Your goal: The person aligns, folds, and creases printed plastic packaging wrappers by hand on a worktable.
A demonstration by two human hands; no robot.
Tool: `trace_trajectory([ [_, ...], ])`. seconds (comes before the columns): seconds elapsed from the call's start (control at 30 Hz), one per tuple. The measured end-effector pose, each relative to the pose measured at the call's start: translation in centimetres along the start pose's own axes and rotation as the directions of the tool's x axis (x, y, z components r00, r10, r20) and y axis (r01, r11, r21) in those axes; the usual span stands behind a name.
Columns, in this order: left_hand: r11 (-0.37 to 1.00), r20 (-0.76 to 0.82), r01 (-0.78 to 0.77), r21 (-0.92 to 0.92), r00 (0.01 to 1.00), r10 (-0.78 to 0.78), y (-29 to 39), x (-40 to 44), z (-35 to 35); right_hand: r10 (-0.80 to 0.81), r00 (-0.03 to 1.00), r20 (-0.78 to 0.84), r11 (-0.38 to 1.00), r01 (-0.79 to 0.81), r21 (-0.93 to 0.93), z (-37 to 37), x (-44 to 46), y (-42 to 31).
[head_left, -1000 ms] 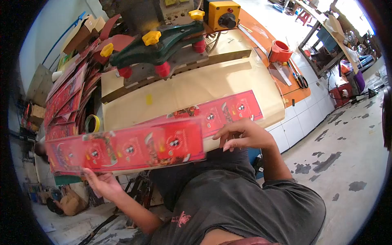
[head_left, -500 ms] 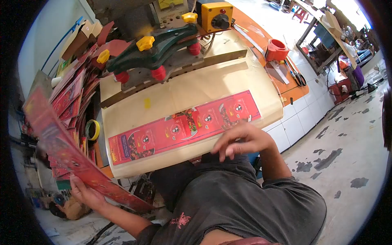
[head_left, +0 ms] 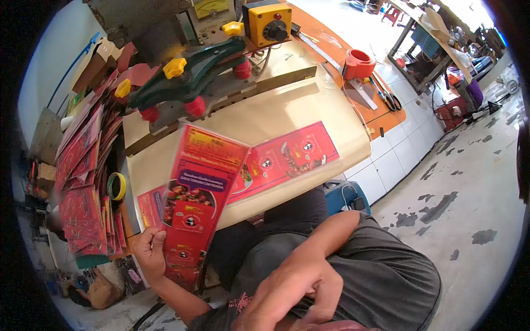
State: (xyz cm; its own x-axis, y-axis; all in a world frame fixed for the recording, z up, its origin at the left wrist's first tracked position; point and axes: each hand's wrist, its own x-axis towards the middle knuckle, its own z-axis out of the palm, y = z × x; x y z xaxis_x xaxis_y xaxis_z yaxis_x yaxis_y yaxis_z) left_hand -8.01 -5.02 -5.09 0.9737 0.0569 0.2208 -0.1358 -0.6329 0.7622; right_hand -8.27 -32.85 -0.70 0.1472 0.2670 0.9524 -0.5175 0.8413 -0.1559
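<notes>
At the cream-covered counter (head_left: 270,107) a raised red strip (head_left: 200,190) slants before a flat-lying strip (head_left: 295,153), the right hand (head_left: 298,292) is curled, whether on anything I cannot tell, and the left hand (head_left: 150,255) clamps the raised strip's edge.

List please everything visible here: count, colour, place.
held strip: one, red, in left hand
flat strip: one, red, on sheet
sheet: one, tan, centre
bar: one, green, top
knobs: three, yellow, on bar
control box: one, yellow, top
prints: many, red, left
tape roll: one, yellow, beside prints
scissors: one, black-handled, orange tabletop
round holder: one, red, near scissors
background clutter: too small
left hand: one, bare, on held strip
right hand: one, bare, before shirt
</notes>
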Motion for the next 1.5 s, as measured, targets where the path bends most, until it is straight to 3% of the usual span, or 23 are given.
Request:
trace_trajectory([
  [0.1,1.0,0.092,0.014,0.007,0.996,-0.014,-0.2,0.1,1.0,-0.13,0.971,-0.201,0.845,0.214,0.489,1.1,1.0,0.9],
  [0.17,0.999,0.1,0.038,-0.02,0.994,-0.036,-0.7,-0.2,1.7,0.179,0.968,-0.176,0.953,-0.127,0.275,-0.2,1.9,-2.6],
  [0.2,0.999,0.102,0.041,-0.022,0.994,-0.038,-0.7,-0.2,1.8,0.106,0.964,-0.243,0.971,-0.048,0.232,0.0,2.7,-2.7],
  [0.3,0.996,0.153,0.073,-0.048,0.986,-0.065,-0.3,0.1,2.5,-0.03,0.974,-0.225,0.992,0.057,0.112,-0.9,2.7,-1.3],
  [0.43,1.0,0.167,0.009,-0.002,0.986,-0.009,0.5,0.4,2.9,-0.09,0.972,-0.216,0.996,0.089,-0.014,-2.1,2.7,-1.1],
  [0.47,1.0,0.197,0.013,-0.011,0.98,-0.01,0.6,0.5,3.0,-0.251,0.958,-0.136,0.965,0.236,-0.115,-2.9,2.7,0.0],
  [0.57,1.0,0.237,0.016,0.01,0.971,-0.018,1.1,0.8,3.1,-0.353,0.935,-0.043,0.924,0.341,-0.173,-3.0,1.9,-1.4],
  [0.6,1.0,0.234,0.021,0.017,0.972,-0.024,1.1,0.9,3.3,-0.118,0.983,-0.143,0.992,0.11,-0.063,-1.8,1.0,-3.5],
  [0.67,0.999,0.229,-0.041,0.031,0.973,0.032,1.2,0.9,3.8,0.066,0.984,-0.165,0.981,-0.094,-0.17,-2.5,-1.0,-3.6],
  [0.7,0.999,0.22,-0.031,0.039,0.975,0.022,1.5,1.1,3.7,0.069,0.985,-0.161,0.983,-0.094,-0.156,-2.6,-1.1,-4.0],
  [0.77,0.992,0.295,-0.028,0.126,0.955,-0.011,2.1,1.5,3.6,0.092,0.954,-0.285,0.703,-0.265,-0.66,-2.4,-1.5,-6.2],
  [0.87,0.995,0.282,-0.067,0.069,0.958,0.045,1.7,1.7,4.0,0.006,0.915,-0.404,0.206,-0.397,-0.894,-2.6,-2.5,-9.5],
  [0.9,0.995,0.278,-0.063,0.072,0.96,0.041,1.8,1.8,4.1,-0.038,0.886,-0.462,-0.007,-0.462,-0.887,-2.4,-2.8,-10.7],
  [0.97,0.993,0.301,-0.076,0.089,0.953,0.046,2.1,2.1,4.2,-0.28,0.799,-0.532,-0.346,-0.601,-0.721,-2.4,-4.4,-12.1],
  [1.0,0.993,0.3,-0.075,0.09,0.953,0.045,2.2,2.1,4.3,-0.279,0.8,-0.532,-0.344,-0.6,-0.722,-2.6,-4.7,-12.9],
  [1.07,0.992,0.302,-0.11,0.057,0.949,0.087,2.2,2.2,4.6,-0.473,0.661,-0.582,-0.495,-0.746,-0.446,-3.0,-5.2,-14.2],
  [1.1,0.992,0.301,-0.111,0.058,0.95,0.088,2.3,2.3,4.7,-0.473,0.663,-0.581,-0.495,-0.745,-0.447,-3.1,-5.6,-14.6],
  [1.2,0.989,0.33,-0.143,0.018,0.935,0.129,2.6,2.6,4.8,-0.264,0.376,-0.888,-0.197,-0.922,-0.332,-2.8,-6.9,-15.8],
  [1.23,0.988,0.346,-0.155,-0.001,0.927,0.146,2.7,2.7,4.9,-0.263,0.378,-0.888,-0.195,-0.922,-0.334,-2.7,-7.3,-16.0],
  [1.3,0.986,0.36,-0.164,-0.018,0.919,0.159,2.9,2.8,5.0,-0.074,0.269,-0.96,0.244,-0.929,-0.279,-2.5,-8.0,-15.9],
  [1.37,0.986,0.396,-0.168,-0.01,0.904,0.158,3.2,2.9,5.0,-0.076,0.28,-0.957,0.282,-0.915,-0.29,-2.4,-7.7,-15.6],
  [1.43,0.985,0.39,-0.173,-0.011,0.906,0.163,3.0,2.9,4.9,-0.076,0.212,-0.974,0.345,-0.911,-0.225,-2.2,-7.7,-15.7],
  [1.5,0.984,0.383,-0.177,-0.012,0.908,0.168,2.9,3.0,4.8,-0.112,0.196,-0.974,0.317,-0.922,-0.222,-2.0,-8.0,-16.1],
])
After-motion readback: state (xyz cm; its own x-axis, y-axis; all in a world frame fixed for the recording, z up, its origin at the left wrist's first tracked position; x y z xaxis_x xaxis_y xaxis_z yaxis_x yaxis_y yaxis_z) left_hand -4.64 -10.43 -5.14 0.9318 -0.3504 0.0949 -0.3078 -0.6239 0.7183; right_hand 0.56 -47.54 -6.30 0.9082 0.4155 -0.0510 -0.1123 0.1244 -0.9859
